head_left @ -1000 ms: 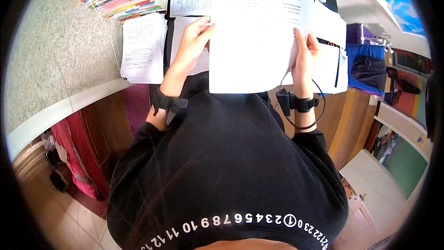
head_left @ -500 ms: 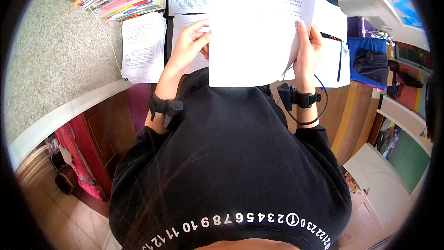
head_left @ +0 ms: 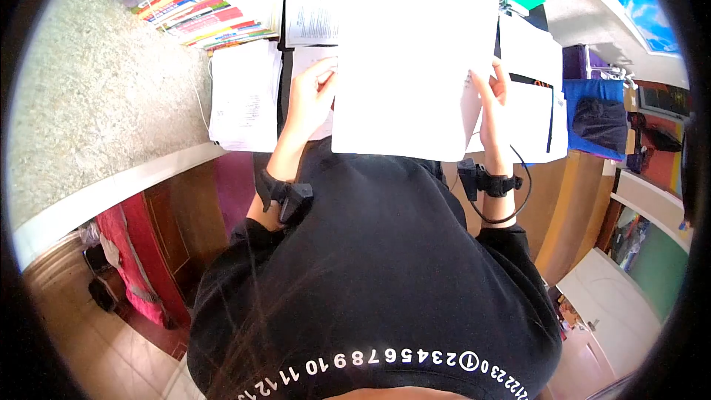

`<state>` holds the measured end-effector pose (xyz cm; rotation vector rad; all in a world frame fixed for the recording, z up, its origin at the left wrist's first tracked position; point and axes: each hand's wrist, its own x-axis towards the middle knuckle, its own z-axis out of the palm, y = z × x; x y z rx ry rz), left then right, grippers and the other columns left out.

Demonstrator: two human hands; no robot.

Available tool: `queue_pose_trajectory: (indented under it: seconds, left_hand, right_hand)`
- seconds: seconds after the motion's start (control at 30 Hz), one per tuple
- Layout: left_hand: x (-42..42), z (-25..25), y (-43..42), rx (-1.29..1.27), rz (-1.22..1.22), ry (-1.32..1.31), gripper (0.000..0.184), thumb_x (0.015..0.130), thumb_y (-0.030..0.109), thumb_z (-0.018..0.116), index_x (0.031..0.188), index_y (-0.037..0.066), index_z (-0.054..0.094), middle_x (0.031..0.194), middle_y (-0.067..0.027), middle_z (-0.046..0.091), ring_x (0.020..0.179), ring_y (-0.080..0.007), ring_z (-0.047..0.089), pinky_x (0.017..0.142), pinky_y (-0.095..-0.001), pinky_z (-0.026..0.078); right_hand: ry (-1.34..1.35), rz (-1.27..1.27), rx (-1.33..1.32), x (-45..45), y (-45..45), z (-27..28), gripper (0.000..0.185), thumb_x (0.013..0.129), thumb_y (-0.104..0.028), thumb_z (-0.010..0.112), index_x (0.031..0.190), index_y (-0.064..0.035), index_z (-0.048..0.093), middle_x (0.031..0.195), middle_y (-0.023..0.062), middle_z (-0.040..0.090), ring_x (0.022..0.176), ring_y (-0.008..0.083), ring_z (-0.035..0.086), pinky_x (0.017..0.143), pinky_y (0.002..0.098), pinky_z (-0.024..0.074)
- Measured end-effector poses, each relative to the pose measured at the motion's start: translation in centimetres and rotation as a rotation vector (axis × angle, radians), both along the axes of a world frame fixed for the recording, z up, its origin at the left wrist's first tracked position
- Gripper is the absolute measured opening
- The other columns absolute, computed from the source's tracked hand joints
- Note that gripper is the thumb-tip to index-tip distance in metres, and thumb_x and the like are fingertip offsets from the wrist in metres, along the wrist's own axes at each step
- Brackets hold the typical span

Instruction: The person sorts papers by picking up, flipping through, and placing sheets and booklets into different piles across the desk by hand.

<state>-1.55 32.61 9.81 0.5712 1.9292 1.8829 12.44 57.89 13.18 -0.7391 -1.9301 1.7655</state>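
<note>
Two hands at a paper's opposite edges

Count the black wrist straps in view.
2: one black strap around the wrist of the left hand, another black strap around the wrist of the right hand. Others under the black sleeves would be hidden.

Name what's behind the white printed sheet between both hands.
White paper sheets show past its left edge, more white paper past its right. Whatever the white printed sheet covers directly can't be seen.
</note>
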Motion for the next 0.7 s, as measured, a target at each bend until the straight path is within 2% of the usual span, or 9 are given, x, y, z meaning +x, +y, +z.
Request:
queue_pose_trajectory:
  seconds: [0.03, 0.13, 0.27, 0.33, 0.5, 0.53, 0.6, 0.63, 0.7]
  left_hand:
    - [-0.1, -0.2, 0.0, -0.021, 0.012, 0.016, 0.022, 0.090, 0.003, 0.053, 0.109, -0.006, 0.058, 0.081, -0.0036, 0.064, 0.071, -0.0043, 0.054, 0.061, -0.0186, 0.043]
    - [0.1, -0.1, 0.5, -0.052, 0.080, 0.065, 0.018, 0.090, 0.002, 0.053, 0.104, -0.007, 0.059, 0.084, -0.0042, 0.065, 0.073, -0.0044, 0.055, 0.064, -0.0192, 0.044]
    - [0.5, -0.9, 1.4, -0.027, 0.104, 0.028, 0.017, 0.090, 0.003, 0.053, 0.102, -0.008, 0.059, 0.086, -0.0050, 0.064, 0.076, -0.0059, 0.056, 0.067, -0.0198, 0.045]
    - [1.1, -0.6, 2.0, -0.030, 0.092, -0.009, 0.017, 0.090, 0.003, 0.053, 0.101, -0.009, 0.059, 0.085, -0.0050, 0.064, 0.077, -0.0061, 0.057, 0.067, -0.0196, 0.045]
    - [2.1, -1.1, 4.5, -0.068, 0.021, -0.001, 0.018, 0.090, 0.003, 0.053, 0.104, -0.007, 0.060, 0.086, -0.0079, 0.066, 0.075, -0.0058, 0.057, 0.064, -0.0205, 0.045]
    - [2.1, -0.7, 4.8, -0.191, -0.009, 0.076, 0.019, 0.089, 0.004, 0.054, 0.105, -0.005, 0.060, 0.087, -0.0099, 0.066, 0.074, -0.0069, 0.059, 0.063, -0.0210, 0.046]
    - [2.3, 0.7, 5.9, -0.439, -0.061, 0.236, 0.020, 0.089, 0.004, 0.055, 0.106, -0.002, 0.061, 0.089, -0.0137, 0.067, 0.072, -0.0091, 0.062, 0.060, -0.0220, 0.046]
    - [2.5, 0.6, 6.8, -0.372, -0.015, 0.532, 0.021, 0.084, 0.003, 0.058, 0.104, 0.004, 0.064, 0.083, -0.0135, 0.065, 0.064, -0.0187, 0.064, 0.054, -0.0265, 0.047]
    - [2.7, 1.5, 8.3, -0.526, -0.151, 0.733, 0.024, 0.079, 0.000, 0.058, 0.101, 0.006, 0.065, 0.077, -0.0107, 0.063, 0.061, -0.0248, 0.061, 0.052, -0.0303, 0.046]
  right_hand:
    - [-0.043, 0.105, -0.016, 0.0, 0.2, 1.0, 0.037, 0.089, -0.021, 0.058, 0.122, -0.0079, 0.050, 0.090, 0.0070, 0.064, 0.081, 0.0112, 0.059, 0.071, 0.0241, 0.0449]
    - [-0.066, 0.181, 0.090, -0.1, 0.9, 0.5, 0.044, 0.089, -0.020, 0.058, 0.125, -0.0006, 0.043, 0.082, 0.0087, 0.062, 0.070, 0.0099, 0.057, 0.060, 0.0231, 0.0449]
    - [-0.260, 0.150, 0.023, 0.9, 1.6, -0.6, 0.042, 0.091, -0.018, 0.054, 0.126, 0.0001, 0.040, 0.081, 0.0105, 0.063, 0.069, 0.0104, 0.059, 0.059, 0.0218, 0.0444]
    - [-0.115, 0.196, -0.033, 1.0, 1.6, -1.0, 0.039, 0.092, -0.013, 0.050, 0.127, 0.0001, 0.040, 0.087, 0.0143, 0.066, 0.072, 0.0123, 0.062, 0.060, 0.0226, 0.0447]
    - [-0.100, 0.072, -0.174, 2.6, 3.3, -3.5, 0.033, 0.090, -0.007, 0.052, 0.121, 0.0011, 0.045, 0.088, 0.0118, 0.066, 0.079, 0.0117, 0.061, 0.072, 0.0236, 0.0450]
    - [-0.094, 0.046, -0.089, 3.0, 4.1, -4.5, 0.041, 0.086, -0.008, 0.058, 0.124, 0.0004, 0.043, 0.104, 0.0148, 0.061, 0.091, 0.0161, 0.059, 0.075, 0.0264, 0.0455]
    - [0.013, -0.193, 0.328, 3.6, 6.0, -4.2, 0.054, 0.081, -0.010, 0.064, 0.128, -0.0004, 0.039, 0.122, 0.0163, 0.051, 0.106, 0.0222, 0.053, 0.083, 0.0310, 0.0441]
    - [-0.025, -0.225, 0.477, 4.2, 7.5, -3.1, 0.063, 0.079, -0.013, 0.067, 0.132, -0.0015, 0.036, 0.131, 0.0162, 0.043, 0.116, 0.0263, 0.046, 0.091, 0.0358, 0.0405]
    - [0.076, -0.213, 0.745, 4.5, 9.4, 0.0, 0.069, 0.074, -0.020, 0.072, 0.132, -0.0028, 0.038, 0.130, 0.0164, 0.045, 0.119, 0.0308, 0.044, 0.097, 0.0406, 0.0362]
